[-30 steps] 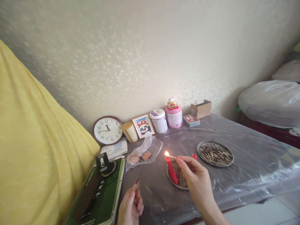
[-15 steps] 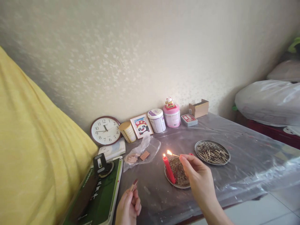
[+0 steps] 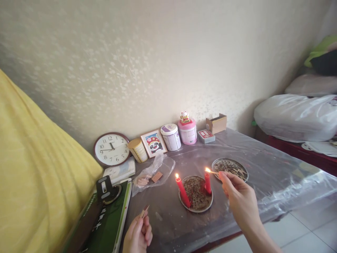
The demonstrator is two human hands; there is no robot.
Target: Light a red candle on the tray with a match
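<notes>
My right hand (image 3: 240, 196) pinches a burning match (image 3: 214, 172), its flame at the top of the right red candle (image 3: 207, 182). The left red candle (image 3: 183, 193) burns with a small flame and leans slightly. Both candles stand on a round metal plate (image 3: 200, 211) with a dark, stained surface. Low in the view, my left hand (image 3: 138, 233) is closed around a small matchbox (image 3: 144, 211), mostly hidden by the fingers. Beyond my right hand lies a second round plate (image 3: 226, 160) holding many matchsticks (image 3: 238, 172), partly covered by that hand.
A plastic bag (image 3: 168, 168) with a small brown box (image 3: 157, 176) lies left of the candles. Along the wall stand a clock (image 3: 112, 149), a picture frame (image 3: 154, 143), tins (image 3: 170, 137) and an open carton (image 3: 216, 123). A green book (image 3: 110, 221) is at left.
My right hand has carried the burning match rightward, from near the left candle to the right candle's top. The right candle has come into full view. My left hand still holds the matchbox.
</notes>
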